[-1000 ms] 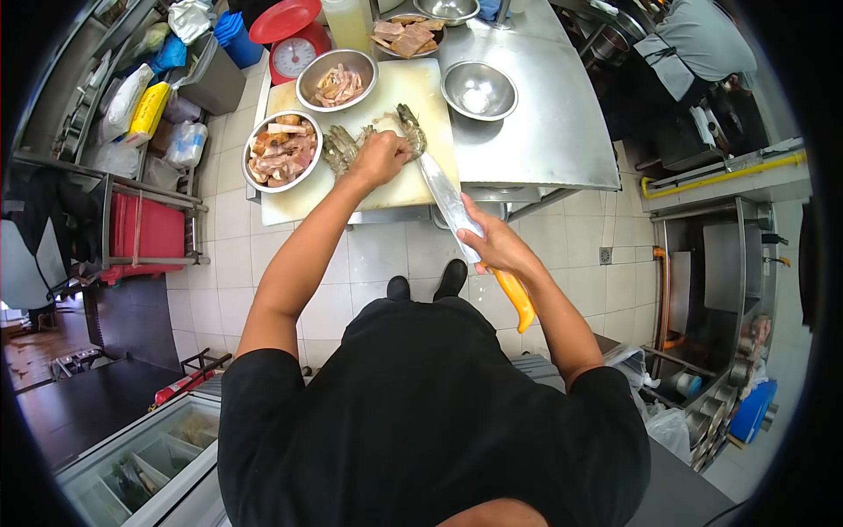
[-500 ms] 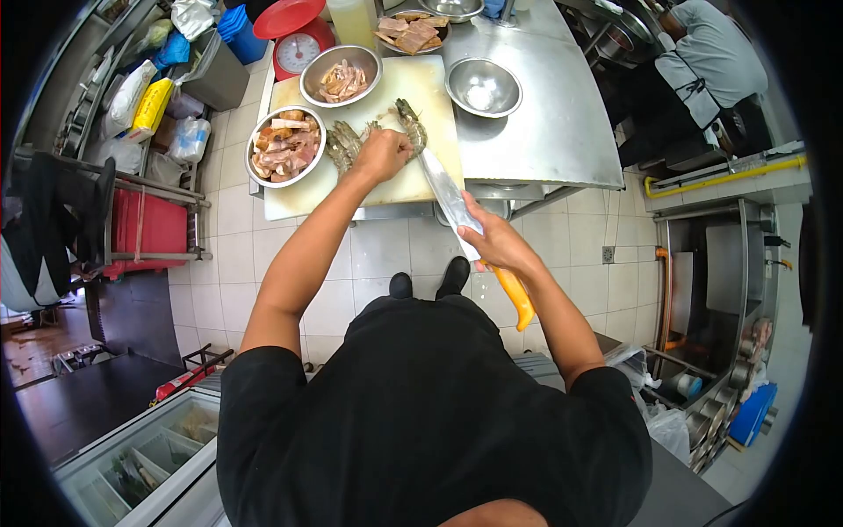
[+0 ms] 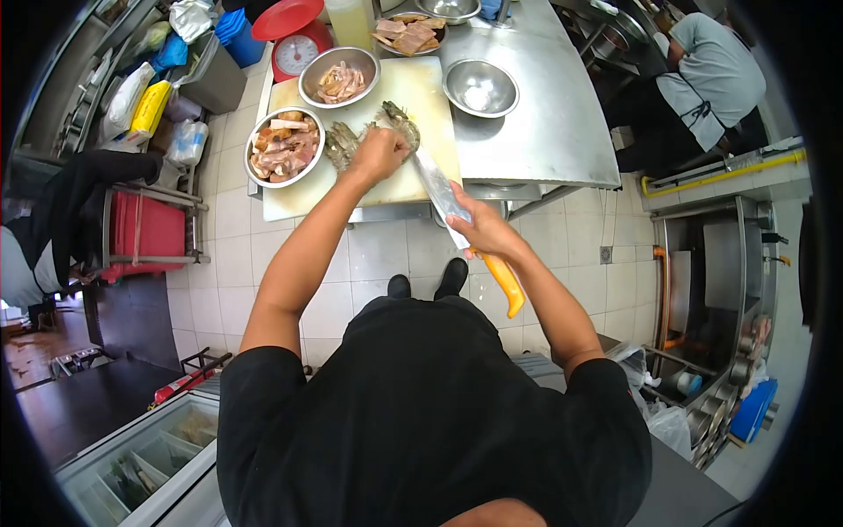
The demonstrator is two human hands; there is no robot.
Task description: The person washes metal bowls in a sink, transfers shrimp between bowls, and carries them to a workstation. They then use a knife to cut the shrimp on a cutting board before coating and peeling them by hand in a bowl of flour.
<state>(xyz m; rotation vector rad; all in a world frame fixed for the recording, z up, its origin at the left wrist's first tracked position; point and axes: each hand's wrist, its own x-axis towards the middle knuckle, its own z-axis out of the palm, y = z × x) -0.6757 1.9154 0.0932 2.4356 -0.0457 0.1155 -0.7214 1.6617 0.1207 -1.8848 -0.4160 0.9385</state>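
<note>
Wore a black shirt [image 3: 421, 404], short loose sleeves [image 3: 259, 382] ending above my elbows, dark trousers [image 3: 423, 306], black round-toed shoes [image 3: 452, 277].

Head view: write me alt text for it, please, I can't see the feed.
The right hand holds a yellow-handled knife, its blade reaching a greyish prawn beside the curled left hand, over a pale cutting board. Left are a bowl of meat chunks and a red scale; right, a steel bowl.

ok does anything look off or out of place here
The right hand holds the knife partly by its blade, leaving most of the orange handle sticking out behind. The cutting board also seems to overhang the table's near edge. I see no clear spill.
</note>
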